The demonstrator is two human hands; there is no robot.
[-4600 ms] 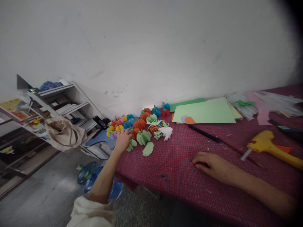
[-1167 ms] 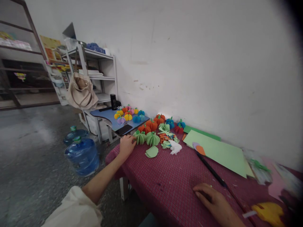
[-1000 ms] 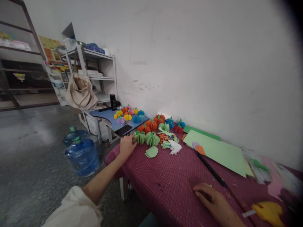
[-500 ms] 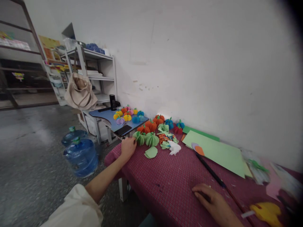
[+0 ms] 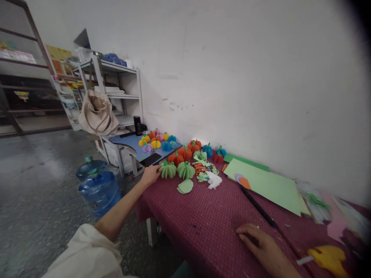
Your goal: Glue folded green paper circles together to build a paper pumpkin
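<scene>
- The left hand (image 5: 150, 175) lies at the left edge of the worktop (image 5: 203, 224), fingers loosely stretched out and holding nothing. I cannot tell whether the tips touch the green pumpkin (image 5: 168, 170) or stop just short.
- That pumpkin stands on the worktop, just beside a second pumpkin (image 5: 186, 170), with a flat green disc (image 5: 185, 186) near them.
- The right hand (image 5: 261, 247) rests palm-down on the worktop, fingers flat and empty.
- A pen (image 5: 257, 207) lies just beyond it, and a glue gun (image 5: 330, 259) to its right.
</scene>
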